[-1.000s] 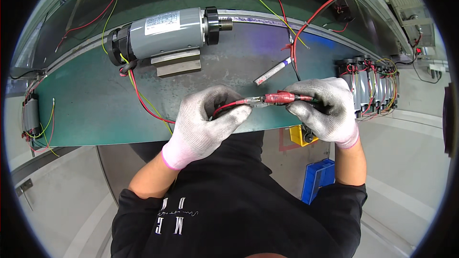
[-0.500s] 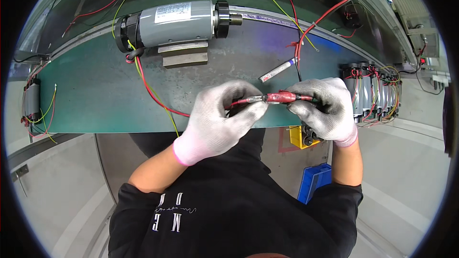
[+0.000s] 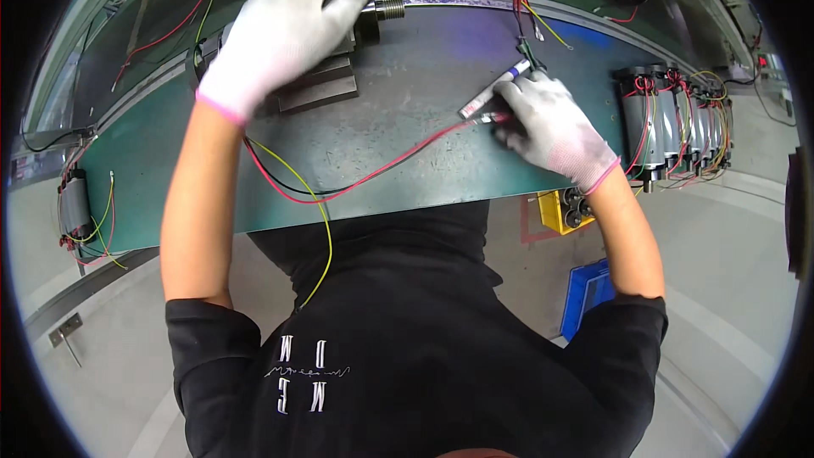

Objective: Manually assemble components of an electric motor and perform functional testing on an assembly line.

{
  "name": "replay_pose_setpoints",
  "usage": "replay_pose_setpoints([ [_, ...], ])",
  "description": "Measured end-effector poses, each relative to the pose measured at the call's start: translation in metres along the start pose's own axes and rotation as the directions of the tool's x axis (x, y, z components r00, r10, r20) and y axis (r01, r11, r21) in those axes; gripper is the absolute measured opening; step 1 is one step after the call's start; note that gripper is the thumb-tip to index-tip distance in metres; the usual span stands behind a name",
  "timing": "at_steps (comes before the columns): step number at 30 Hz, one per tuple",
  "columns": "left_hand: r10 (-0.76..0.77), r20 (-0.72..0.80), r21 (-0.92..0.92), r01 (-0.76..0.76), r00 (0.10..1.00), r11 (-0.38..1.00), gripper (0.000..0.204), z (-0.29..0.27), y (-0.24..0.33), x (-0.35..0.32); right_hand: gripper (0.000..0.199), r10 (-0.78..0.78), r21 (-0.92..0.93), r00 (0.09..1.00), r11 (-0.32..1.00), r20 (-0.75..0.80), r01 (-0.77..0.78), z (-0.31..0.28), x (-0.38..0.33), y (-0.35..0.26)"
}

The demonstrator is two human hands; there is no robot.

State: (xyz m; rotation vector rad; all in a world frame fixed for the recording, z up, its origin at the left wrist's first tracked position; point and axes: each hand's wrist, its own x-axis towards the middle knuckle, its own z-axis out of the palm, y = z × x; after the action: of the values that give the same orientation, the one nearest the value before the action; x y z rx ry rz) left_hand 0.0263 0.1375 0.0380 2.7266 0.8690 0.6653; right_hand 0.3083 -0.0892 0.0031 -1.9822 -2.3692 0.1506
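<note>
The grey cylindrical motor lies on a stepped metal block at the upper left, mostly hidden behind my left hand. That gloved hand is curled over the motor near its threaded shaft. Red and black wires run from the motor across the bench to my right hand. Its gloved fingers, somewhat blurred, are closed around the red clip where the wires end. A yellow-green wire hangs over the front edge. Just beyond my right fingers lies a white marker pen.
Several grey motors with coiled wires stand at the right end of the green bench; another motor is at the left. Red cables come down at the back. Below are a yellow bin and a blue bin.
My left hand has let go of the wire joint and moved up and left onto the motor. My right hand has shifted slightly up with the clip, and the wires now stretch across the bench.
</note>
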Motion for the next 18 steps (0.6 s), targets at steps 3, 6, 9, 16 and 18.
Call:
replay_pose_setpoints([
  [3,0.118,0.137,0.195,-0.144,0.983,0.97,0.03,0.004,-0.034,0.014,0.048,-0.103,0.059,0.995,0.993,-0.002,0.103,-0.017,0.022,-0.014],
  [6,0.051,0.091,0.403,-0.084,0.995,0.911,0.027,0.008,-0.008,0.001,0.047,-0.102,0.029,0.879,0.991,-0.466,0.131,-0.057,0.052,-0.006],
  [9,0.031,0.052,0.539,-0.054,0.998,0.841,0.026,0.002,-0.002,-0.009,0.044,-0.095,-0.138,0.75,0.99,-0.654,0.006,-0.107,0.103,0.012],
  [16,0.183,-0.02,0.593,-0.135,0.983,0.793,0.027,-0.006,-0.019,-0.016,0.083,0.017,0.395,0.677,0.823,-0.735,0.408,-0.174,0.138,0.01],
  [18,-0.128,-0.037,0.414,0.132,0.991,0.901,0.034,-0.001,-0.005,-0.018,0.079,0.031,-0.021,0.614,0.997,-0.789,-0.077,-0.161,0.154,0.008],
])
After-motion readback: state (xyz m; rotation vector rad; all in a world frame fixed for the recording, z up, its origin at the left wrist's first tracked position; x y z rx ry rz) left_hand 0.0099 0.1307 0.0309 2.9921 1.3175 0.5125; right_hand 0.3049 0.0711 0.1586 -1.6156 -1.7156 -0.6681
